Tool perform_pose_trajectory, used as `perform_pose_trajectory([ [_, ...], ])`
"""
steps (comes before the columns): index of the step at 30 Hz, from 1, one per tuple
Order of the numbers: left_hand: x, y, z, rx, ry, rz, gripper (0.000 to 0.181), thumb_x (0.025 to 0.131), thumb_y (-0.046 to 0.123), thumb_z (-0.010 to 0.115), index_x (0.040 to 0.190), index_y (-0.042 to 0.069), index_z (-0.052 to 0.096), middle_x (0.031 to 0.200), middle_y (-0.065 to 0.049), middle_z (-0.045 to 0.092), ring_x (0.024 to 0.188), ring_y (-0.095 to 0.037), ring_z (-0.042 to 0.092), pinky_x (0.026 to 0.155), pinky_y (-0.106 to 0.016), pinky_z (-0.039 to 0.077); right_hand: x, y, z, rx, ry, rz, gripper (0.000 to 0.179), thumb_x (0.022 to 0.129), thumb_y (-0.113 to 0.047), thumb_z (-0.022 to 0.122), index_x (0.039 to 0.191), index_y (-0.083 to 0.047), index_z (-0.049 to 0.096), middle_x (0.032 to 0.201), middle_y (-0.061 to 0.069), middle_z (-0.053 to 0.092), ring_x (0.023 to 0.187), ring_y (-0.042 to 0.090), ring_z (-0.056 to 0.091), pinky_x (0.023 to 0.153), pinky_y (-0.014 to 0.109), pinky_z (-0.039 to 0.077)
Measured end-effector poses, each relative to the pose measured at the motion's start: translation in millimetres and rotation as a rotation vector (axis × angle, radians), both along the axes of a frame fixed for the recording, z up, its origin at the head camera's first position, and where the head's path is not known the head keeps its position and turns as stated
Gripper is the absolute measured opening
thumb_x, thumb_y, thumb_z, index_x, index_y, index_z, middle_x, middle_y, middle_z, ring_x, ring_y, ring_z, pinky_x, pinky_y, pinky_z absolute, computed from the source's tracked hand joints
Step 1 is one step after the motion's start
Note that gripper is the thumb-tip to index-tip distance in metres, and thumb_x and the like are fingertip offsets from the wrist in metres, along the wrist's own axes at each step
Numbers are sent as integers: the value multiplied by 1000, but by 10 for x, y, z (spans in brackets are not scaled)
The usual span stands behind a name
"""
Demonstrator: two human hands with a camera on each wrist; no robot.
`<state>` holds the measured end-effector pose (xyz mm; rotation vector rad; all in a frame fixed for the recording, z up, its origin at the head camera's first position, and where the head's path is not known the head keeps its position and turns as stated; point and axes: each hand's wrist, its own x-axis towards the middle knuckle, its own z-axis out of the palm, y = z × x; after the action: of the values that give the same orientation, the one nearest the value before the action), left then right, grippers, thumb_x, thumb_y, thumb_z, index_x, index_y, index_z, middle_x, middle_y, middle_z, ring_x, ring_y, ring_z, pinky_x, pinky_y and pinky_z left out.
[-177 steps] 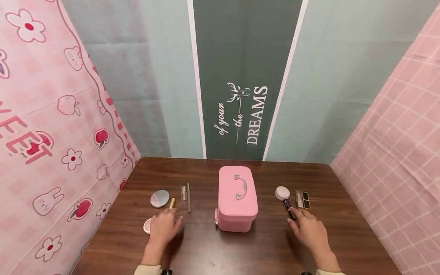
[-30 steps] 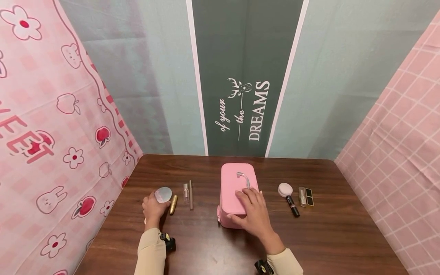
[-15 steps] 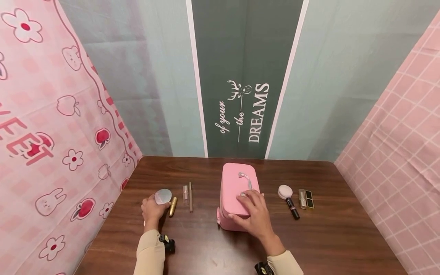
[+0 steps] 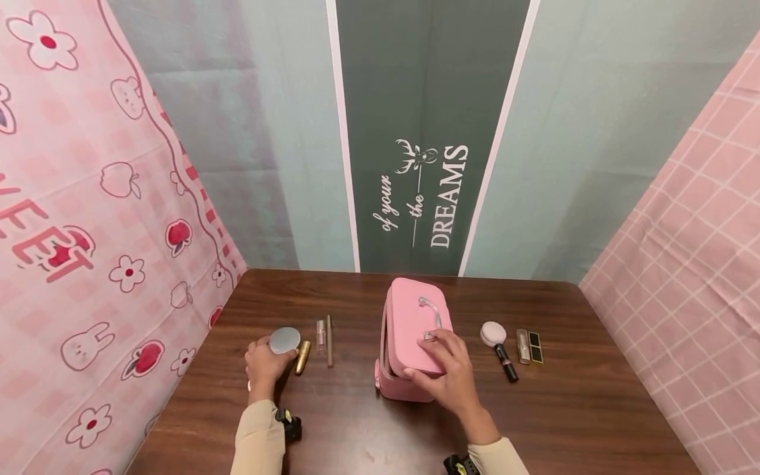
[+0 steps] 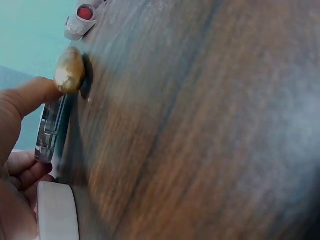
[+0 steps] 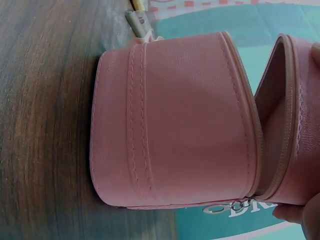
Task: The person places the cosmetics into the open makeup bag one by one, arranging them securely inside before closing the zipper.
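Observation:
In the head view, my right hand grips the near right part of the lid of a pink makeup case. The lid is tilted up on its left side; the right wrist view shows the unzipped gap between lid and body, the contents hidden. My left hand holds a round silver compact at its edge, thumb on the right and fingers on the left. Beside the thumb lies a gold lipstick tube. A white round compact sits under the left hand, mostly hidden in the head view.
A clear lipstick tube and a slim brown pencil lie left of the case. To its right are a pale round compact, a black tube, a silver tube and a small dark palette. Cloth hangs around the table.
Both hands came off the table's two sides to the silver compact and the case lid. Within the last second my right hand raised the lid's left edge and shifted it rightward; my left hand barely moved.

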<state>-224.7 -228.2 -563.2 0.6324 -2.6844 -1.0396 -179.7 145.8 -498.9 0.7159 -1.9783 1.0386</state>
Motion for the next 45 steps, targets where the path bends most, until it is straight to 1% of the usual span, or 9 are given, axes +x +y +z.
perform_pose_trajectory([
  [6, 16, -2, 55, 54, 21, 15, 76, 64, 36, 79, 121, -5, 50, 116, -28, 43, 105, -46, 37, 80, -58, 34, 5, 46, -18, -80, -76, 15, 51, 67, -45, 80, 99, -7, 69, 109, 16, 57, 105, 38, 47, 97, 27, 31],
  [10, 29, 6, 62, 96, 39, 38, 76, 64, 36, 81, 120, -5, 50, 115, -28, 43, 105, -46, 34, 82, -56, 34, 22, 59, -10, -96, -89, 14, 52, 59, -32, 87, 98, -3, 68, 107, 20, 57, 103, 42, 47, 98, 24, 30],
  [16, 38, 18, 45, 124, 115, 70, 75, 60, 33, 83, 117, -5, 51, 114, -28, 43, 105, -45, 32, 83, -53, 33, 120, 8, 195, -131, -76, 33, 53, 47, -3, 86, 95, 7, 66, 102, 27, 56, 96, 49, 47, 96, 23, 33],
  [18, 46, 18, 44, 140, 138, 78, 76, 60, 32, 84, 117, -5, 51, 114, -28, 43, 105, -45, 32, 84, -53, 32, 161, -15, 281, -153, -77, 37, 51, 48, 0, 85, 95, 8, 66, 101, 29, 56, 95, 49, 47, 95, 22, 34],
  [21, 53, 24, 49, 162, 162, 89, 76, 61, 30, 84, 118, -7, 50, 114, -29, 43, 107, -45, 31, 85, -53, 32, 191, -24, 338, -195, -64, 46, 46, 55, -3, 85, 94, 10, 65, 100, 31, 56, 93, 48, 48, 94, 21, 36],
  [25, 62, 38, 71, 186, 180, 95, 75, 61, 28, 84, 118, -7, 51, 114, -28, 43, 108, -45, 31, 86, -52, 31, 191, -10, 323, -249, -61, 57, 41, 60, -3, 83, 95, 12, 65, 99, 33, 56, 92, 46, 50, 93, 21, 37],
  [31, 55, 63, 92, 183, 197, 86, 73, 60, 29, 84, 116, -5, 52, 111, -27, 45, 108, -45, 33, 87, -51, 31, 207, 25, 313, -285, -136, 51, 43, 56, 12, 77, 97, 13, 64, 103, 34, 55, 98, 38, 53, 93, 21, 37],
  [39, 35, 108, 153, 149, 238, 62, 72, 59, 28, 84, 115, -6, 54, 108, -26, 49, 104, -44, 37, 86, -51, 30, 236, 80, 298, -379, -223, 90, 42, 61, 20, 69, 101, 19, 59, 109, 38, 51, 109, 25, 53, 94, 21, 37],
  [45, 24, 141, 209, 147, 292, 43, 72, 58, 28, 85, 115, -4, 55, 109, -25, 49, 105, -42, 38, 88, -51, 29, 224, 108, 265, -452, -212, 128, 40, 64, 25, 62, 104, 23, 55, 110, 44, 47, 110, 17, 53, 93, 21, 39],
])
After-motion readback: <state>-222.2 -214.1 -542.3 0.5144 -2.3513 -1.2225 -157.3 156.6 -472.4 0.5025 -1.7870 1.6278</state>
